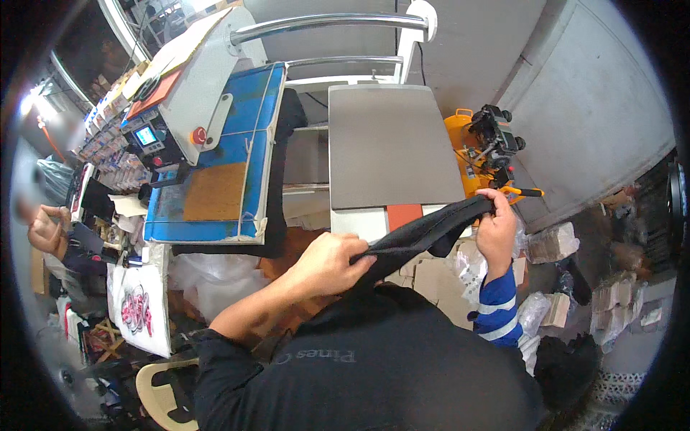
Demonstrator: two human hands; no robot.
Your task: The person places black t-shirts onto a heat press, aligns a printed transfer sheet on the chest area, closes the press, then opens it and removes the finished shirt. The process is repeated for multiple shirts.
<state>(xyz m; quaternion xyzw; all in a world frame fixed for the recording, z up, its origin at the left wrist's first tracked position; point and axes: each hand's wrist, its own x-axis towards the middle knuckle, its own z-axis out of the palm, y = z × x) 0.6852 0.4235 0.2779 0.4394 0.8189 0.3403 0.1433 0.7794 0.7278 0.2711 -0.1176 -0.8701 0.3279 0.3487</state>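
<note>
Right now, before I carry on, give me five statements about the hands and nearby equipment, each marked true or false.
1. The left hand and right hand both grip the black cloth. True.
2. A yellow and black machine stands right of the gray plate. True.
3. The black cloth lies flat on the gray plate. False: it is stretched between the hands.
4. The right forearm is bare. False: it wears a blue striped sleeve.
5. A red button shows left of the gray plate. True.

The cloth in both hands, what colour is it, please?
The cloth is black, best seen in the head view.
</note>
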